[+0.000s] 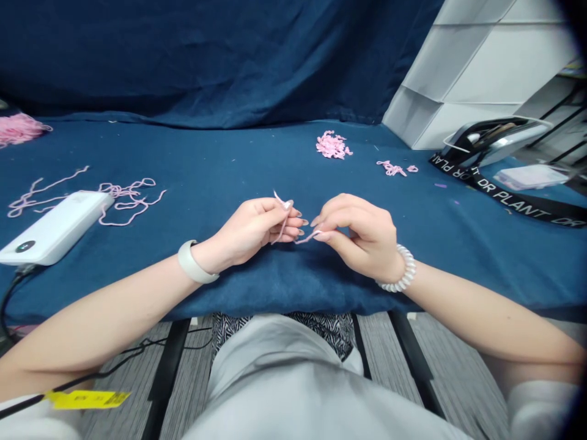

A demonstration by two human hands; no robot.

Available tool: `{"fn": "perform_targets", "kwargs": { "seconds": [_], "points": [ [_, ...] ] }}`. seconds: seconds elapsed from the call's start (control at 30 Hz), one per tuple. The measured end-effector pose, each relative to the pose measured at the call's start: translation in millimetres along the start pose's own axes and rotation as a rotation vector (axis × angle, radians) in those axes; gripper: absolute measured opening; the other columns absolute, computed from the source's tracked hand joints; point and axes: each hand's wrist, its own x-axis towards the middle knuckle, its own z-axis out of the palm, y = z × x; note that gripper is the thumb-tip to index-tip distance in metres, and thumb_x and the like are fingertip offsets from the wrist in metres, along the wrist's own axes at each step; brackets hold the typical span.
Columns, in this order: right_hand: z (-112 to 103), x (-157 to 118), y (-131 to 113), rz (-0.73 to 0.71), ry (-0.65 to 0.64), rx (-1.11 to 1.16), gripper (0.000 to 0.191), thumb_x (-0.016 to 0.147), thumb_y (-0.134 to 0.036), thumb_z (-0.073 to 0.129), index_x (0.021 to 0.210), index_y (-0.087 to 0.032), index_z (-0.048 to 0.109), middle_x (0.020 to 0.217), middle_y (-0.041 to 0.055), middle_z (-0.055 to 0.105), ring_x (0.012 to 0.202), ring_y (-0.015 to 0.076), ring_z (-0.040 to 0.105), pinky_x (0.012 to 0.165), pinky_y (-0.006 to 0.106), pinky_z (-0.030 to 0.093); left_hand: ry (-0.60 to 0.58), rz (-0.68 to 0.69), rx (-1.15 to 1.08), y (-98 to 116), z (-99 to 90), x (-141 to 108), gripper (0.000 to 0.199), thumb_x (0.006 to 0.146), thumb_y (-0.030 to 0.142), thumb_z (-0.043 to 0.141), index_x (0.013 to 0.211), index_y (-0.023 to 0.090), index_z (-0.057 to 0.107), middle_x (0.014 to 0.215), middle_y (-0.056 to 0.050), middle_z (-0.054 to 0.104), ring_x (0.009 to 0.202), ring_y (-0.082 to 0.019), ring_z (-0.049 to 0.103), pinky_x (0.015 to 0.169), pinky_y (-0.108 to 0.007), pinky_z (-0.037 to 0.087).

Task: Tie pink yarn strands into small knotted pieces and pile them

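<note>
Between my hands, over the front of the blue cloth, is a short length of pink yarn (302, 240). My left hand (259, 229) pinches the yarn between thumb and fingers, with one end poking up past the thumb and a part hanging below. A light band circles the left wrist. My right hand (358, 235) holds the other stretch of yarn between thumb and index finger; a coiled bracelet is on that wrist. Whether the yarn is one piece cannot be told, since the fingers cover part of it.
Loose yarn strands (131, 198) lie beside a white power bank (57, 226) at the left. A pink yarn bundle (21, 129) sits further back. Small pink pieces (333, 145) are heaped behind my hands, with several knotted bits (393, 168) to their right. White boxes (458, 91) and an open pouch (493, 140) stand right.
</note>
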Motion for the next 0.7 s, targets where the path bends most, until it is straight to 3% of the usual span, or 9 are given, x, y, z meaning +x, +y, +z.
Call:
{"fn": "perform_targets", "kwargs": {
  "seconds": [0.17, 0.3, 0.47, 0.7],
  "points": [
    [-1.8, -3.5, 2.8, 0.021, 0.047, 0.026, 0.007, 0.085, -0.019, 0.061, 0.079, -0.019, 0.058, 0.076, 0.0032, 0.066, 0.074, 0.0146, 0.064, 0.067, 0.030, 0.054, -0.005, 0.055, -0.095, 12.1, -0.7, -5.3, 0.012, 0.084, 0.016, 0.065, 0.095, 0.012, 0.067, 0.070, -0.001, 0.067, 0.059, -0.008, 0.062, 0.061, -0.021, 0.054],
    [-7.0, -6.7, 8.4, 0.034, 0.088, 0.017, 0.006, 0.087, -0.026, 0.059, 0.081, -0.023, 0.057, 0.090, 0.0043, 0.065, 0.079, 0.0162, 0.065, 0.067, 0.033, 0.055, 0.011, 0.071, -0.145, 17.6, -3.4, -5.0, 0.005, 0.082, 0.014, 0.067, 0.082, 0.013, 0.063, 0.070, 0.000, 0.066, 0.060, -0.006, 0.061, 0.061, -0.018, 0.053],
    [-6.9, -2.2, 6.4, -0.003, 0.009, -0.041, 0.004, 0.084, -0.022, 0.062, 0.081, -0.022, 0.060, 0.088, 0.0049, 0.064, 0.079, 0.0168, 0.064, 0.069, 0.033, 0.056, -0.077, 0.016, -0.071, 11.4, 0.2, -7.2, 0.016, 0.078, 0.023, 0.073, 0.075, 0.012, 0.063, 0.071, -0.003, 0.069, 0.061, -0.010, 0.065, 0.065, -0.024, 0.056],
    [-1.0, -0.3, 0.0, 0.003, -0.085, -0.081, 0.002, 0.084, -0.018, 0.063, 0.082, -0.019, 0.064, 0.089, 0.0066, 0.065, 0.083, 0.0148, 0.064, 0.073, 0.029, 0.055, -0.159, -0.034, 0.001, 7.6, 1.2, -12.0, 0.018, 0.071, 0.019, 0.078, 0.074, 0.011, 0.063, 0.073, -0.003, 0.070, 0.071, -0.012, 0.068, 0.073, -0.024, 0.056]
  ]
}}
